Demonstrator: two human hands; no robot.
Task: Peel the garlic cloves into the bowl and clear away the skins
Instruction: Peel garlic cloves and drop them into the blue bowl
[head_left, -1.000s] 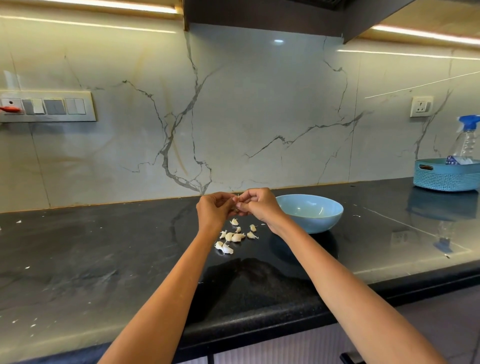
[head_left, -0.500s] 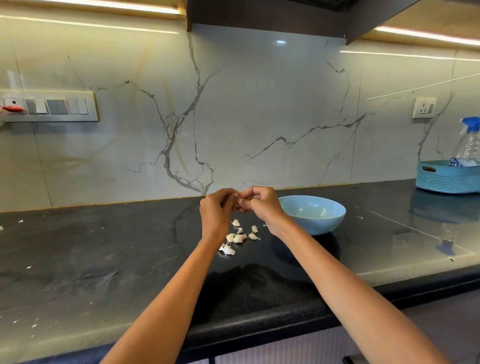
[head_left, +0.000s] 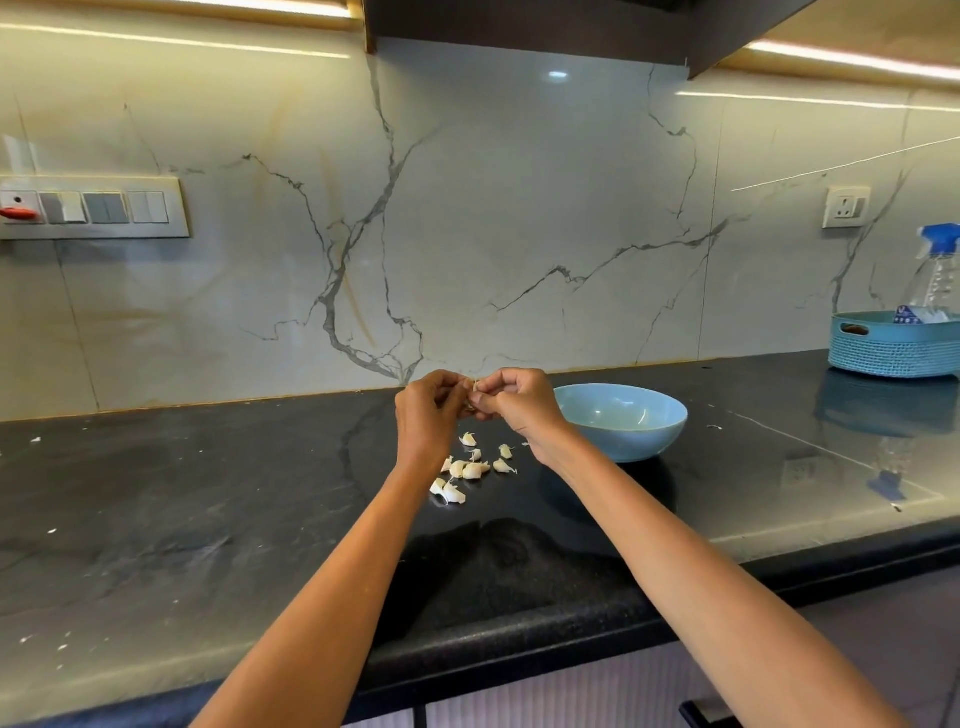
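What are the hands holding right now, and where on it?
A garlic clove, pinched between the fingertips of the left hand and right hand; which part cannot be told.

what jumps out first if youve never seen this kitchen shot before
Two bare arms reach in from the bottom, and the left hand and right hand meet above the black counter, fingers pinching one garlic clove between them. Just beneath lies a loose scatter of garlic cloves, with a pale blue bowl right of it, seemingly empty. Behind all this runs a grey-veined marble wall.
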